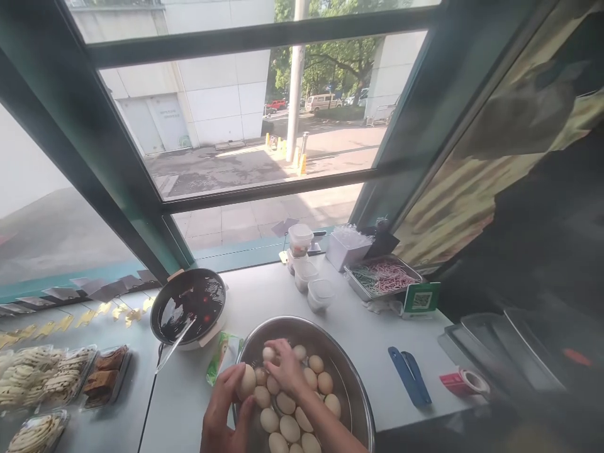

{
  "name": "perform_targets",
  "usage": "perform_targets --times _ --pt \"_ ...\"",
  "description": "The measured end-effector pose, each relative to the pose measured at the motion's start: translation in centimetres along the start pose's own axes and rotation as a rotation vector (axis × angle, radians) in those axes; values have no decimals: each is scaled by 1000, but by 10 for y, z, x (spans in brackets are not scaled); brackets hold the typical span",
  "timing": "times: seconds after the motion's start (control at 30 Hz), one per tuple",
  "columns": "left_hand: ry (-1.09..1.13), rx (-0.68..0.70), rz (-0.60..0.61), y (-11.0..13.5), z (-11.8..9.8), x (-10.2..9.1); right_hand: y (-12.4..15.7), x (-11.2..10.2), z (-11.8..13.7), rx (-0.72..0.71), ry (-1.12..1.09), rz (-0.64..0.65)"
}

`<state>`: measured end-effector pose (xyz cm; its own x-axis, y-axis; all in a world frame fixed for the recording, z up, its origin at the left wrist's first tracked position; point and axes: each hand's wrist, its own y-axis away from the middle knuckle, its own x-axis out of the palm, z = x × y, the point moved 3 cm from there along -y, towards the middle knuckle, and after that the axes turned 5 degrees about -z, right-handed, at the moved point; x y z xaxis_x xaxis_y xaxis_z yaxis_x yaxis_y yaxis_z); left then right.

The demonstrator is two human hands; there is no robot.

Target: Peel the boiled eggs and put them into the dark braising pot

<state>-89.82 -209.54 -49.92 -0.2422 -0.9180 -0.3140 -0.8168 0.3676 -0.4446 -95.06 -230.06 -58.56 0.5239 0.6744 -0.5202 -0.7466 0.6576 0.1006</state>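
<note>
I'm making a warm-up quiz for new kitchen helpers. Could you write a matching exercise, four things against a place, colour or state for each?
Column 1
1. Left hand
2. Right hand
3. Pan
4. QR-code stand

Column 2
A. Green, near the tray of pink and green strips
B. Reaching in over the eggs in the metal bowl
C. Holds dark liquid, with a utensil leaning in it
D. Gripping a single egg at the bowl's left side

Right pairs: 1-D, 2-B, 3-C, 4-A
</note>
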Motion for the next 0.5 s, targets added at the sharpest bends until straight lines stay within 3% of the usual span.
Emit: perform_targets --times 0.1,0.27,0.5 --pt "-48 69 92 -5 2 6 34 -19 5 49 -298 39" --pt "-99 136 162 -1 -1 19 77 -41 18 314 -1131 136" --pt "-78 231 195 7 -16 26 97 -62 36 368 -1270 107"
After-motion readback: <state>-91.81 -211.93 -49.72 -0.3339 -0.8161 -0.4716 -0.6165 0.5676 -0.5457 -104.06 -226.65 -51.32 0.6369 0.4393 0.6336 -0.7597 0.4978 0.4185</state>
